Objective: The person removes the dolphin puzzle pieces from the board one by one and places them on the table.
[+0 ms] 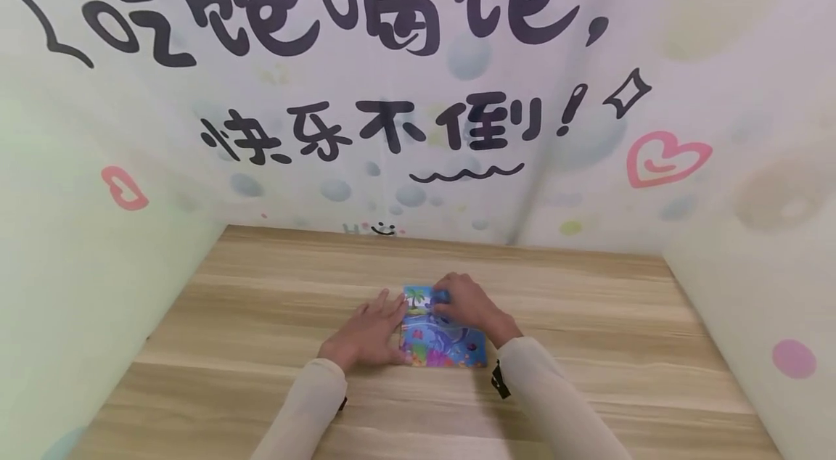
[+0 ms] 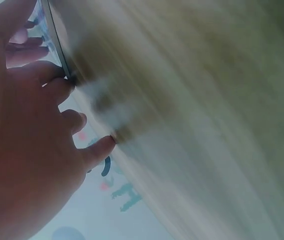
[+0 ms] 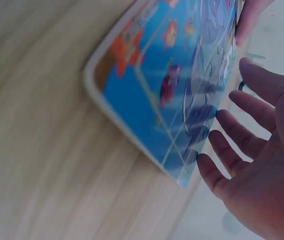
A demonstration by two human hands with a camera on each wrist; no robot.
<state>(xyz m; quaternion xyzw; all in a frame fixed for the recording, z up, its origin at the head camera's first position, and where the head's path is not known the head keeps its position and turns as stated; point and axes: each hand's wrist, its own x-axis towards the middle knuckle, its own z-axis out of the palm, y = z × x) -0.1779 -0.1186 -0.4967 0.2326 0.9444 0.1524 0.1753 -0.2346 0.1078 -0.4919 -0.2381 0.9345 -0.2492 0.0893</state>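
A flat picture puzzle lies on the wooden table, with a sea scene of a palm tree, purple dolphin shapes and colourful coral. Cut lines cross its blue surface in the right wrist view. My left hand rests along the puzzle's left edge, its fingers spread and touching the table in the left wrist view. Over the upper right part of the puzzle is my right hand. Its fingers, slightly bent, touch the surface near the far edge in the right wrist view. The puzzle's upper right corner is hidden beneath this hand.
The wooden table stretches out on both sides of the puzzle. Behind it stands a white wall with large dark lettering. Pale side walls enclose the table left and right.
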